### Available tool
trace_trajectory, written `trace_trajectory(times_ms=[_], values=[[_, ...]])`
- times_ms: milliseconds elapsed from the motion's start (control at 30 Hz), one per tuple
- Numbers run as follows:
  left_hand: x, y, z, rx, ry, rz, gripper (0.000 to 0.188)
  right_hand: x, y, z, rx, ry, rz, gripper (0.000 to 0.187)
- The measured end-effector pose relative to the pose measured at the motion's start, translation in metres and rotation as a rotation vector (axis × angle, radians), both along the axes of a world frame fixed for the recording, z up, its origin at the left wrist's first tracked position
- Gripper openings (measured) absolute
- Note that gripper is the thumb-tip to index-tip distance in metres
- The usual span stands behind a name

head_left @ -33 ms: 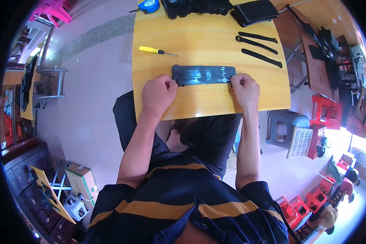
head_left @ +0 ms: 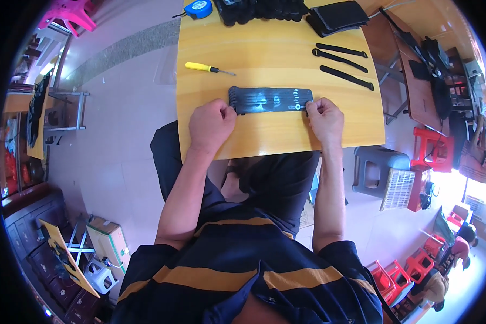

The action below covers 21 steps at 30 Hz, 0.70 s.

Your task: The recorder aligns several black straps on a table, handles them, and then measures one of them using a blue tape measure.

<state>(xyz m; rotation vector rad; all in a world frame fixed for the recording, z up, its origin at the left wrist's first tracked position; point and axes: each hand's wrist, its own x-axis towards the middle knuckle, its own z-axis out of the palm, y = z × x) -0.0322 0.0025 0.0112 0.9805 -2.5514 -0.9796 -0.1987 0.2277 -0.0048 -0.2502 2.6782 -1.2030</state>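
Observation:
A flat black pack of straps (head_left: 270, 99), with pale printed shapes on its face, lies crosswise on the table in front of me. Its left end shows several rounded tips side by side. At its lower left corner, my left hand (head_left: 211, 127) is closed with thumb and forefinger pinched on the edge. My right hand (head_left: 325, 120) pinches the right end, fingers curled. Beyond it to the right lie three loose black hook-and-loop straps (head_left: 340, 60). A yellow-handled screwdriver (head_left: 202, 66) rests to the left.
Along the far edge of the wooden table (head_left: 243, 51) sit a blue tape measure (head_left: 198, 8), a heap of black straps (head_left: 259, 11) and a folded black cloth-like stack (head_left: 337, 17). A grey stool (head_left: 380, 167) and a red stool (head_left: 433, 150) stand on the right.

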Motion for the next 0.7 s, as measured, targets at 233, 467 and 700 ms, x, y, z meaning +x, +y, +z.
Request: trace_trajectory(times_ms=[233,467,700], values=[[0.000,0.002,0.006,0.011,-0.078,-0.030,0.021,0.001,-0.003,0.009,0.138,0.072,0.014,0.027],[-0.007,-0.008,0.008,-0.065,-0.194,-0.081,0.027,0.000,-0.002,0.030,0.388,0.186,0.011,0.044],[-0.013,-0.029,0.017,0.011,-0.265,-0.170,0.031,0.014,-0.020,0.029,0.276,0.659,0.180,0.027]])
